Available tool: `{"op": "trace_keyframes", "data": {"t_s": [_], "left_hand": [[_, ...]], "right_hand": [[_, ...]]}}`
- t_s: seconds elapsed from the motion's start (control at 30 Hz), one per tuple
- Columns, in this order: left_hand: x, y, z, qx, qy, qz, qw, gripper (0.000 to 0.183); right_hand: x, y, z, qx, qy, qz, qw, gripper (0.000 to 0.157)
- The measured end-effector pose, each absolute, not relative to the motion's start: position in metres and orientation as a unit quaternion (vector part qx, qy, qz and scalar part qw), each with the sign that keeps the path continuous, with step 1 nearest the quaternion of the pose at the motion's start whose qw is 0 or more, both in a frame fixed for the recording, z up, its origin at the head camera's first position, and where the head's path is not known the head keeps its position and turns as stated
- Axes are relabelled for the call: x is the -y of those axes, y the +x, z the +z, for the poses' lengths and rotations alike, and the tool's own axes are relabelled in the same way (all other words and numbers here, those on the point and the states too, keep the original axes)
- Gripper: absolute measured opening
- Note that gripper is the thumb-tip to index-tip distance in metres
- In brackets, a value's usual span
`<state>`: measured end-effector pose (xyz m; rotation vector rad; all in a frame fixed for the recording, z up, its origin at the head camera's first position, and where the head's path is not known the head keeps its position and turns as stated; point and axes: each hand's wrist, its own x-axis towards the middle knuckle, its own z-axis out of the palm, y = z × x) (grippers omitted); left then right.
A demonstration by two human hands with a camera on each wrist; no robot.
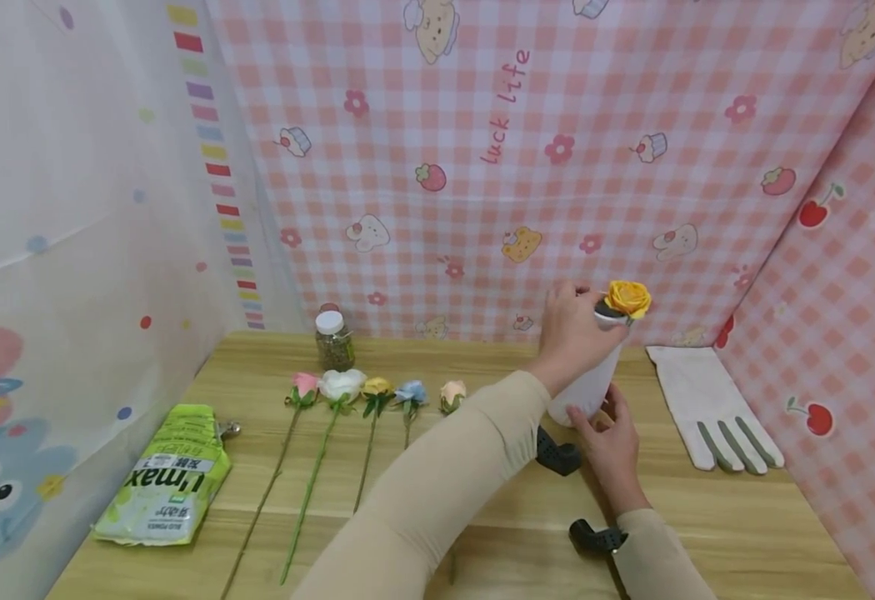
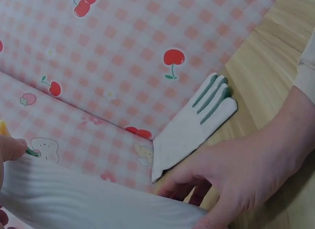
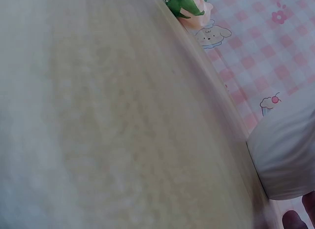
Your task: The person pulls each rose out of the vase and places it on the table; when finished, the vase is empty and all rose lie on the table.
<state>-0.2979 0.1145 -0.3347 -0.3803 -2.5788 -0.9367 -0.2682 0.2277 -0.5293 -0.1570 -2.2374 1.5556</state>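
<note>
A white vase (image 1: 591, 379) leans with its mouth toward the upper right, and a yellow rose (image 1: 628, 298) shows at its mouth. My left hand (image 1: 572, 333) grips the vase near the rim, fingers behind it and thumb across the front. Lower down, my right hand (image 1: 608, 446) holds the base between thumb and fingers. In the left wrist view the vase (image 2: 93, 199) runs along the bottom, with the right hand (image 2: 246, 175) at its end. Only the vase's lower part (image 3: 285, 155) and some fingertips (image 3: 294, 220) show in the right wrist view.
A white glove (image 1: 707, 408) lies right of the vase. Left are several long-stemmed flowers, among them a pink one (image 1: 305, 387) and a white one (image 1: 342, 385). Behind them stands a jar (image 1: 334, 342) with a white lid. A green pouch (image 1: 167, 479) lies at far left.
</note>
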Motion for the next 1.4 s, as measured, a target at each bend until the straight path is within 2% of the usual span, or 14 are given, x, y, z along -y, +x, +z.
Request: {"op": "trace_keyframes", "data": {"t_s": [0.17, 0.43, 0.73, 0.87, 1.0, 1.23, 1.4], "left_hand": [[-0.121, -0.3, -0.336, 0.907, -0.115, -0.364, 0.176, 0.051], [-0.126, -0.299, -0.337, 0.877, -0.081, -0.447, 0.16, 0.041], [-0.129, -0.298, -0.333, 0.848, -0.109, -0.475, 0.207, 0.037], [-0.128, -0.296, -0.333, 0.835, -0.123, -0.498, 0.198, 0.036], [-0.125, -0.296, -0.334, 0.83, -0.134, -0.501, 0.205, 0.031], [-0.122, -0.298, -0.339, 0.826, -0.162, -0.474, 0.259, 0.015], [-0.118, -0.298, -0.34, 0.814, -0.168, -0.488, 0.267, 0.01]], "right_hand": [[-0.227, -0.267, -0.529, 0.802, -0.047, 0.56, 0.2, 0.08], [-0.226, -0.267, -0.528, 0.807, -0.051, 0.56, 0.181, 0.08], [-0.226, -0.266, -0.524, 0.808, -0.05, 0.561, 0.172, 0.081], [-0.227, -0.266, -0.525, 0.807, -0.051, 0.56, 0.182, 0.079], [-0.227, -0.265, -0.524, 0.808, -0.052, 0.556, 0.188, 0.08], [-0.229, -0.266, -0.525, 0.81, -0.05, 0.55, 0.197, 0.079], [-0.229, -0.266, -0.527, 0.808, -0.046, 0.553, 0.197, 0.077]]}}
